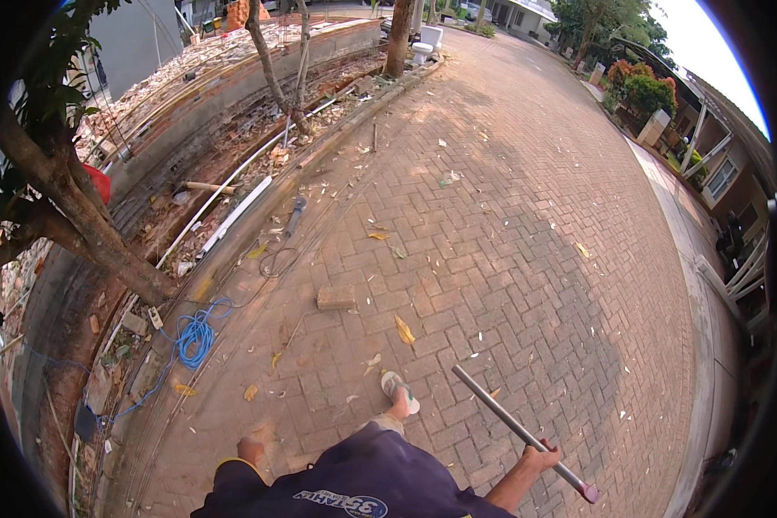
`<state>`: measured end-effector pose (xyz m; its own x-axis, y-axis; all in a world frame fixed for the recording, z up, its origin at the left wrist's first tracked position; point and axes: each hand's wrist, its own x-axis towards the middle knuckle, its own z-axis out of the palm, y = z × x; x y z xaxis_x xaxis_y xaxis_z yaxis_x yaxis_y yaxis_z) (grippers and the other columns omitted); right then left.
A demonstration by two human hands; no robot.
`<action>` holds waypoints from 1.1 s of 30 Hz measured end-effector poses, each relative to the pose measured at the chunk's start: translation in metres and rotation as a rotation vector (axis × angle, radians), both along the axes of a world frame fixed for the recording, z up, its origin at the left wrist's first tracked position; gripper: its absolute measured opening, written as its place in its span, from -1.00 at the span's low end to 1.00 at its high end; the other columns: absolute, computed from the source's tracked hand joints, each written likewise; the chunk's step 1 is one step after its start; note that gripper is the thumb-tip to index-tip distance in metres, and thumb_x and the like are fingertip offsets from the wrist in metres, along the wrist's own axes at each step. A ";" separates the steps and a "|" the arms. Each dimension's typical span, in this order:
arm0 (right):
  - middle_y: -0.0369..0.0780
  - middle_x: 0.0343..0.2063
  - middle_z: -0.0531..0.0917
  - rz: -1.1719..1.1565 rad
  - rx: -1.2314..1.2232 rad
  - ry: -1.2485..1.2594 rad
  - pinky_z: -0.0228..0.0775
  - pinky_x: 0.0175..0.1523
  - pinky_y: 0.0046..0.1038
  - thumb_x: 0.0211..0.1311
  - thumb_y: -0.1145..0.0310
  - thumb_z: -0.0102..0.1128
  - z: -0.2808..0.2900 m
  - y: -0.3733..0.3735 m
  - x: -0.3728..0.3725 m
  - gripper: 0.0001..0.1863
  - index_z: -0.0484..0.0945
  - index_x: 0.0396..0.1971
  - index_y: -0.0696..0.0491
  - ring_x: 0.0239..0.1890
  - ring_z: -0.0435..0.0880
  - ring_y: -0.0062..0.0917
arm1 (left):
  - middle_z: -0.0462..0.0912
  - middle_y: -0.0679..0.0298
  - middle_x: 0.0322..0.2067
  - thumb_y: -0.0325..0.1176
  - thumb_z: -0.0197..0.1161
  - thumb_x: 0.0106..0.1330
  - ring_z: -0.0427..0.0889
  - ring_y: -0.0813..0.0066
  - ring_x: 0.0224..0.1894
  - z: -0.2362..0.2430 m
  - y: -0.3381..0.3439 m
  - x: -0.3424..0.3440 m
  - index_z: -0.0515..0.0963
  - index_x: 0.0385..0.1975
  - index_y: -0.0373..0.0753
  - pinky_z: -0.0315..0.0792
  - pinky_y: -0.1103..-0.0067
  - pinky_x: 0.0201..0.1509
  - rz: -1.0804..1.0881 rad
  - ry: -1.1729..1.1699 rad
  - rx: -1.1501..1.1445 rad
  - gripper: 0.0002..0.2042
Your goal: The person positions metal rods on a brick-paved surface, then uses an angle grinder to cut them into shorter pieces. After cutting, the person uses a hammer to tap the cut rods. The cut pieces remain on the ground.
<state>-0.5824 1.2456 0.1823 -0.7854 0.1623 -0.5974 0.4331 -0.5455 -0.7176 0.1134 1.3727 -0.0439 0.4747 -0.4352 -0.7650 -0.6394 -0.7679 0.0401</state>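
My right hand (pixel 540 456) is closed around a long grey metal pipe (pixel 505 414) near its lower end. The pipe slants from the upper left to the lower right, off the ground, and its lower tip is reddish. At the lower left, my left hand (pixel 250 450) shows beyond a yellow-edged dark sleeve; its fingers are not clear and nothing can be seen in it. One foot in a pale sandal (pixel 400 393) stands on the paving ahead of me.
A loose paver (pixel 336 298) lies ahead, with a grey long-handled tool (pixel 295 216) beyond it. A coiled blue cable (pixel 196 339) lies at the left by the kerb. White pipes (pixel 236 216), a trench and trees line the left side; a white toilet (pixel 425 47) stands farther off.
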 end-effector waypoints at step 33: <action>0.10 -0.44 0.62 2.693 0.851 1.343 0.41 -0.22 -0.16 0.06 0.18 0.27 0.001 -0.979 0.104 -0.59 0.51 -0.33 0.27 -0.34 0.64 -0.08 | 0.69 -0.04 -0.27 -0.16 0.23 0.17 0.69 0.14 -0.16 0.118 -0.947 -0.355 0.62 -0.14 -0.33 0.52 0.40 -0.04 0.386 0.328 -0.741 -0.61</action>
